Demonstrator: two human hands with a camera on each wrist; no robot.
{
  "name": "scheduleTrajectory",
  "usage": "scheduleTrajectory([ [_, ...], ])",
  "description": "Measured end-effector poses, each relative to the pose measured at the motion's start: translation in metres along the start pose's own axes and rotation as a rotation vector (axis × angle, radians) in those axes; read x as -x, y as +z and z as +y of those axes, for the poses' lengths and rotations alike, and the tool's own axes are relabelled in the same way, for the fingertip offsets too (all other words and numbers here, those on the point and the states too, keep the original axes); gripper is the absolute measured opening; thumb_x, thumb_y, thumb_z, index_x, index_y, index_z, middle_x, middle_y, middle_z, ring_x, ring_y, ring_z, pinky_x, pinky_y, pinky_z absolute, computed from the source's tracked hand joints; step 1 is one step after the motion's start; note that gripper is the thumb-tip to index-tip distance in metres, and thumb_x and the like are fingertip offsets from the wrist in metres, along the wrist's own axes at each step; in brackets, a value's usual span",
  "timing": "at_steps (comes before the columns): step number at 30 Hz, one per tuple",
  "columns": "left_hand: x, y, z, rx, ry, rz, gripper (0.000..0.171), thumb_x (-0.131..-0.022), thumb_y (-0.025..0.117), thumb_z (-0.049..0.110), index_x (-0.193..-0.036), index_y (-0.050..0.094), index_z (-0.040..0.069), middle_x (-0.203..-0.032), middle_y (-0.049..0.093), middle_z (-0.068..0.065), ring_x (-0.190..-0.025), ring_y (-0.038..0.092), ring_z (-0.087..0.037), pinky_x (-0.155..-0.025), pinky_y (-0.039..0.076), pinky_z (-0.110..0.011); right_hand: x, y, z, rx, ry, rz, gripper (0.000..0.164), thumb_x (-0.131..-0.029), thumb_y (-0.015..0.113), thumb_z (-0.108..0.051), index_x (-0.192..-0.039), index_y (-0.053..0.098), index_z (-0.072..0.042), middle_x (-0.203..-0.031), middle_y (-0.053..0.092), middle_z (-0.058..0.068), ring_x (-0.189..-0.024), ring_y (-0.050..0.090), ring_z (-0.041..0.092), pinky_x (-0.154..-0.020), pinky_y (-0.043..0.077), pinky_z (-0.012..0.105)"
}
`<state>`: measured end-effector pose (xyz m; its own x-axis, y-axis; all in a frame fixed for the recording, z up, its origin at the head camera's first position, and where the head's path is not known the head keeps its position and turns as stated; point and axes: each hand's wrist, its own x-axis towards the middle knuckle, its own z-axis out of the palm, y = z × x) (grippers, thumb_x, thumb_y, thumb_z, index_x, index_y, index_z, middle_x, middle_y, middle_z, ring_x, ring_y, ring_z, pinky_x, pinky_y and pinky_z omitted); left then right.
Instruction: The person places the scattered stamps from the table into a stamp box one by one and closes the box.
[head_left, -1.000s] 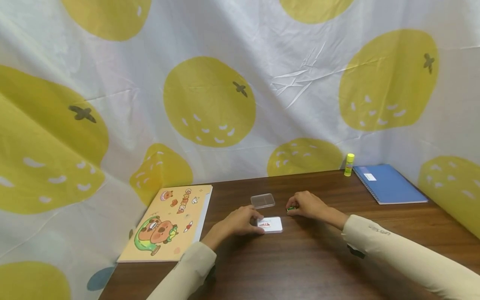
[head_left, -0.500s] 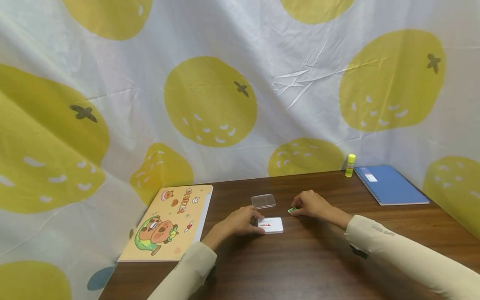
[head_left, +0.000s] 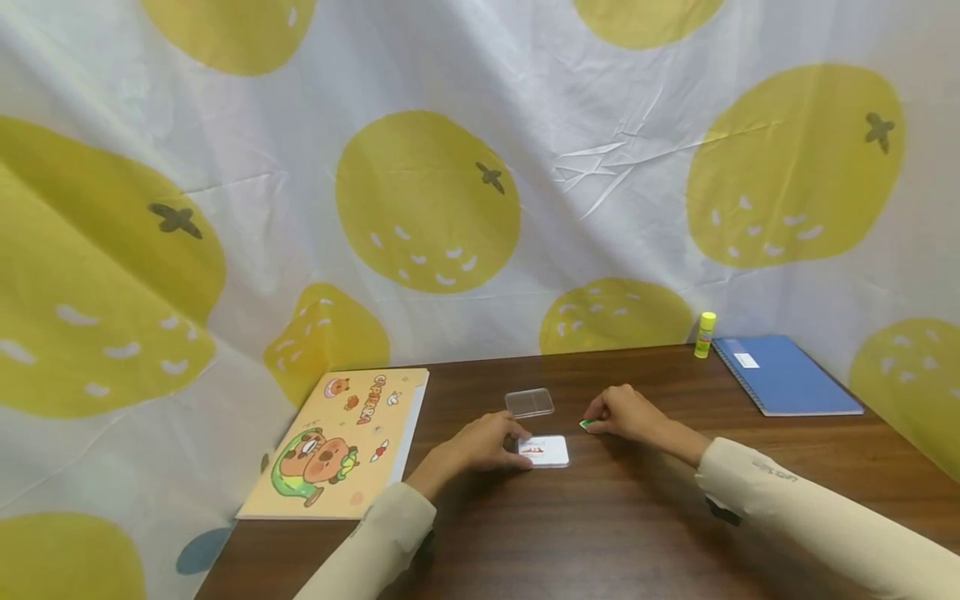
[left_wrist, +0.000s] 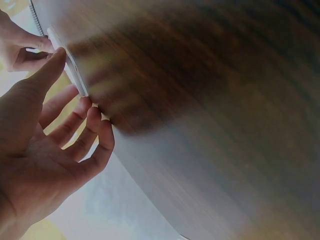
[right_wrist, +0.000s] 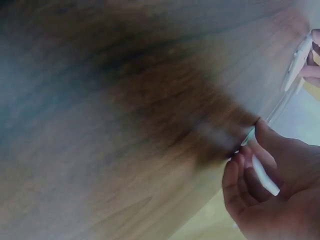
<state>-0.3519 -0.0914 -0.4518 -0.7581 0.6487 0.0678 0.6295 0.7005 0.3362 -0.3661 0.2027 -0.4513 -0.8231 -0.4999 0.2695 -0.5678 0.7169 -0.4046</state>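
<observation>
In the head view a small flat case of white cards (head_left: 551, 451) with a red print lies mid-table. My left hand (head_left: 480, 442) holds its left end between thumb and fingers; the left wrist view shows the case (left_wrist: 75, 75) edge-on at the fingertips. To the right, my right hand (head_left: 626, 410) pinches a small green-and-white piece (head_left: 587, 426) close over the wood, mostly hidden by the fingers. A white strip (right_wrist: 265, 177) pokes out between the fingers in the right wrist view. Behind the case lies a clear plastic lid (head_left: 529, 402).
A folder with capybara drawings (head_left: 337, 450) lies at the left of the dark wooden table (head_left: 570, 533). A yellow glue stick (head_left: 704, 335) stands at the back right, beside a blue spiral notebook (head_left: 787, 375). A curtain with yellow fruit (head_left: 427, 200) hangs behind.
The right hand turns a little and shifts slightly right, with the green-and-white piece showing differently at its fingertips. The left hand stays on the case. The head view drifts slightly.
</observation>
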Motion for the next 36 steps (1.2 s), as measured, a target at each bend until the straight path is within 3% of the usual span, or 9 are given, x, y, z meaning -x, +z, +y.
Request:
scheduleTrajectory([
  [4,-0.0001,0.0,0.0007,-0.001,-0.003,-0.002,0.047,-0.085,0.087,0.039,-0.122,0.078,0.011,-0.118,0.067,-0.002,-0.1,0.062,-0.016,-0.088,0.051,-0.03,0.0004,-0.0003,0.0011,0.025,0.006,0.014,0.017,-0.085,0.087,-0.015,-0.09,0.08,-0.001,-0.076,0.073,0.001,-0.067,0.057,0.008,-0.062,0.052,0.031],
  [16,-0.0007,-0.0012,0.0002,-0.001,-0.01,0.003,0.048,-0.085,0.087,0.039,-0.122,0.077,0.011,-0.119,0.068,-0.002,-0.099,0.062,-0.014,-0.089,0.052,-0.03,-0.0006,-0.0024,0.0005,0.01,-0.026,0.024,0.009,-0.087,0.085,-0.015,-0.082,0.08,-0.009,-0.065,0.06,-0.006,-0.061,0.046,0.005,-0.057,0.041,0.025],
  [23,-0.0004,-0.002,0.0007,-0.003,-0.009,0.0,0.048,-0.084,0.087,0.039,-0.122,0.078,0.011,-0.119,0.068,-0.002,-0.101,0.063,-0.015,-0.089,0.052,-0.031,-0.001,-0.0034,-0.0041,0.01,-0.03,0.004,0.008,-0.087,0.084,-0.012,-0.084,0.078,-0.007,-0.072,0.07,-0.004,-0.067,0.058,0.005,-0.062,0.05,0.027],
  [28,0.0,-0.0025,0.0015,0.002,-0.009,0.0,0.048,-0.084,0.087,0.039,-0.122,0.078,0.011,-0.117,0.067,-0.001,-0.099,0.063,-0.015,-0.088,0.052,-0.03,-0.0008,-0.0026,-0.0044,-0.019,-0.032,0.001,0.01,-0.088,0.083,-0.01,-0.093,0.076,-0.003,-0.08,0.075,0.002,-0.072,0.068,0.012,-0.067,0.056,0.031],
  [36,0.0002,-0.0015,0.002,0.004,-0.003,-0.002,0.048,-0.084,0.087,0.039,-0.121,0.078,0.01,-0.115,0.067,-0.001,-0.095,0.061,-0.014,-0.084,0.051,-0.029,-0.0002,-0.0008,-0.0016,-0.01,-0.012,-0.015,0.013,-0.088,0.083,-0.011,-0.094,0.075,-0.004,-0.074,0.069,-0.003,-0.07,0.06,0.007,-0.065,0.052,0.03],
])
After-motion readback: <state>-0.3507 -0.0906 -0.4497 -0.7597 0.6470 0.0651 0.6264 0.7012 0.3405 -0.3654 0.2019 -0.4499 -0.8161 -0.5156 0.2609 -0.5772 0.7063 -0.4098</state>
